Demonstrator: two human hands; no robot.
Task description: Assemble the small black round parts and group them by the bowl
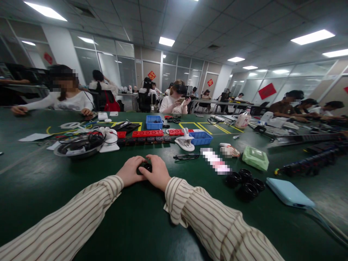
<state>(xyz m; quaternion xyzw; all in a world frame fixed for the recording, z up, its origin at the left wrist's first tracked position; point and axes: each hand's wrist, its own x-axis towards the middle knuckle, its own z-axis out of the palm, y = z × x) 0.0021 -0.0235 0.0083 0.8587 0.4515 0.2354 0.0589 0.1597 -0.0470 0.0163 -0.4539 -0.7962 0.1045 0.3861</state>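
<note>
My left hand (131,170) and my right hand (157,172) rest together on the green table (40,181), fingers curled around a small black round part (146,167) held between them. Both sleeves are striped. Several similar black rings (246,181) lie in a cluster to the right of my hands. Thin black glasses (186,157) lie just beyond my right hand.
A light blue power bank (289,193) with a cable lies at the right. A green packet (255,158), blue bins (201,138), red switch strips (147,133), a white stand (185,142) and a metal bowl (77,148) sit farther back. Several people sit at the tables behind.
</note>
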